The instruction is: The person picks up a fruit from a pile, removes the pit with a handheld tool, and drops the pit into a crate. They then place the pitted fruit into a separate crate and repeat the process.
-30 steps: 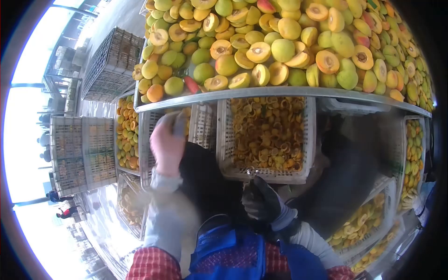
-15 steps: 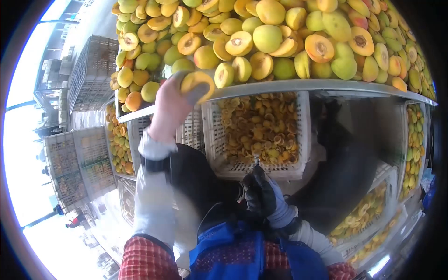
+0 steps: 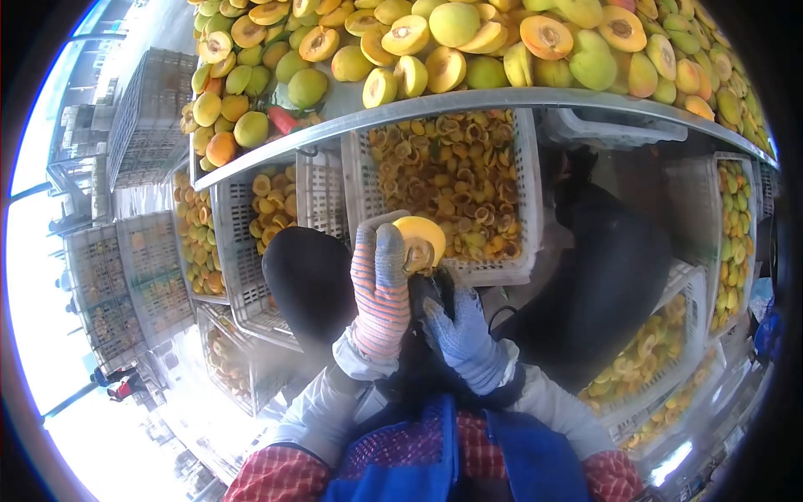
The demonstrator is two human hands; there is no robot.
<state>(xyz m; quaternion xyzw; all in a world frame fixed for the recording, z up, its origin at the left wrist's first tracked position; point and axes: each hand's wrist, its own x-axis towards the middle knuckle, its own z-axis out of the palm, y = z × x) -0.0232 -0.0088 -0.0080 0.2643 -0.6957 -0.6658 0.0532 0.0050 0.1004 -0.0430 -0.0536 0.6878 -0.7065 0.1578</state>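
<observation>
My left hand (image 3: 381, 284), in a striped glove, grips a yellow peach half (image 3: 420, 241) in front of my chest. Right below it, my right hand (image 3: 456, 330), in a blue-grey glove, touches the fruit; a small tool in it is mostly hidden. A metal table (image 3: 435, 105) above is heaped with whole and halved yellow-green peaches (image 3: 452, 42). Beneath the table's edge stands a white plastic crate (image 3: 456, 188) full of pitted peach halves, just beyond both hands.
More white crates of peach halves stand at the left (image 3: 268, 217) and right (image 3: 661, 360). Empty stacked crates (image 3: 125, 276) are further left. My dark-clad knees (image 3: 309, 280) flank the hands. Two distant people (image 3: 117, 381) stand at the far left.
My left hand came down from the table's edge with a peach half and brought it to my right hand, which rose slightly to meet it. The view tilted downward.
</observation>
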